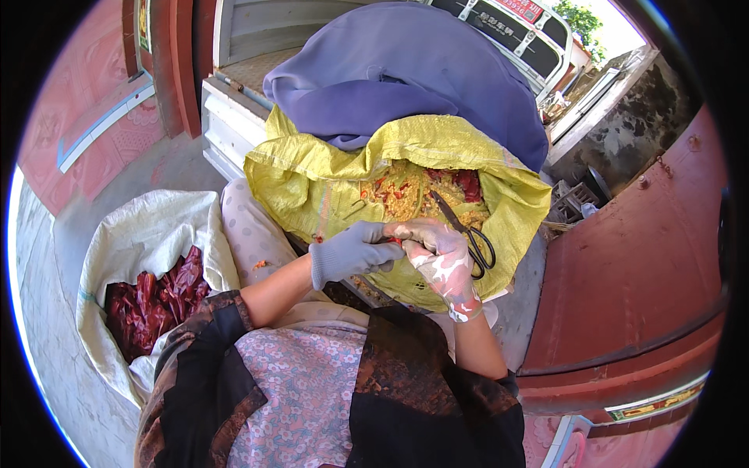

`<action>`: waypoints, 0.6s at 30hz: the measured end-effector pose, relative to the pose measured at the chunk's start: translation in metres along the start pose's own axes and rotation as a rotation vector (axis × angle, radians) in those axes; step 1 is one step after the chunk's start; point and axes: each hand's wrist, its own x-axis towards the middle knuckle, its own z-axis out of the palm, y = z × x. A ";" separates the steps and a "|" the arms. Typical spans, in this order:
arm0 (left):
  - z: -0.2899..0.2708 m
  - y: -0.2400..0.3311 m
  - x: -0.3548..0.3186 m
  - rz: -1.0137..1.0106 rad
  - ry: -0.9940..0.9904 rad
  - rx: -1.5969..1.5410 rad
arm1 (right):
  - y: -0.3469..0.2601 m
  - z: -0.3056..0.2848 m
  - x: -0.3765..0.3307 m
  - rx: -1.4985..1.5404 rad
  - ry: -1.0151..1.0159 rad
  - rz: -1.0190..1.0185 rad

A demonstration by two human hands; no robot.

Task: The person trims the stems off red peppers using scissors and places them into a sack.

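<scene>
Across grey floor (pixel 173 160) toward nine o'clock, past pink relief-patterned wall (pixel 86 101) at ten and dark red metal panel (pixel 632 249) at three. From eleven round to one, white truck (pixel 226 129) with dark windows. At twelve, rumpled purple-blue cloth (pixel 390 70), heaped just beyond yellow woven sack (pixel 320 156). At six, floral apron (pixel 296 398) over dark patterned clothing. At eight, white sack (pixel 148 226), rim folded back around dark red dried peppers (pixel 160 300). Inside the yellow sack, just above centre toward one, yellow seeds (pixel 402 204) mixed with red scraps.

Near the middle, grey-gloved left hand (pixel 357 253) and, toward four, right hand (pixel 441 259) in pink-and-white patterned glove, fingertips meeting. Pinches small red piece (pixel 396 241) between both hands, each grip closed down at the fingertips; too small and covered to tell its full shape. At three, dark scissors (pixel 466 228) just beside the right hand, blades pointing toward eleven over the seeds, handle loops over yellow weave; cannot tell whether touching the glove.
</scene>
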 end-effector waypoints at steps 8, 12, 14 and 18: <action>0.004 -0.019 0.002 -0.002 0.058 -0.049 | 0.004 0.012 -0.004 -0.395 0.134 -0.089; -0.005 -0.029 0.009 0.151 0.095 0.045 | 0.029 0.030 -0.004 0.424 0.193 0.261; -0.008 -0.033 0.006 0.183 0.103 0.032 | 0.034 0.033 -0.004 0.808 0.207 0.439; -0.008 -0.039 0.002 0.192 0.153 0.002 | 0.021 0.036 -0.003 0.997 0.220 0.729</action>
